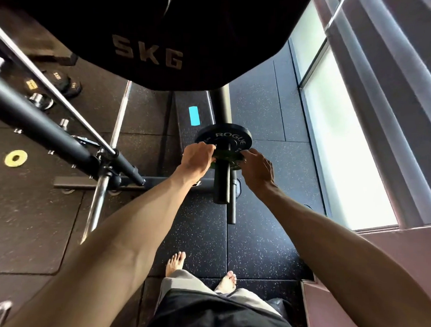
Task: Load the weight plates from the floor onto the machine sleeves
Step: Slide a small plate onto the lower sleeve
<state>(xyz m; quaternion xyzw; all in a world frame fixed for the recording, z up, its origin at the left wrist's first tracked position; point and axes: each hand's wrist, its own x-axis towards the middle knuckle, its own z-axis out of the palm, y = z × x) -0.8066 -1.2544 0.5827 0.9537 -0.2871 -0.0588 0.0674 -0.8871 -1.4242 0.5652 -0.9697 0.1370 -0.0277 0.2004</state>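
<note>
Overhead, nearest the lens, a large black 5KG plate (151, 37) is looming. Below it, a small green plate (226, 161) is being threaded onto the black sleeve (222, 181), just in front of the ROGUE plate (225, 136) already seated. Its rim is being pinched by the left hand (197, 160) at nine o'clock and the right hand (257, 169) at three o'clock, probably to keep the bore square. A yellow plate (16, 158) is lying on the floor (261, 111).

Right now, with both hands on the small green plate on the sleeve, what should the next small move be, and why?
Probably push the green plate further along the sleeve until it meets the black Rogue plate. The left hand and right hand grip its two edges, it is already threaded on, and it seems to sit short of the black plate.
</note>
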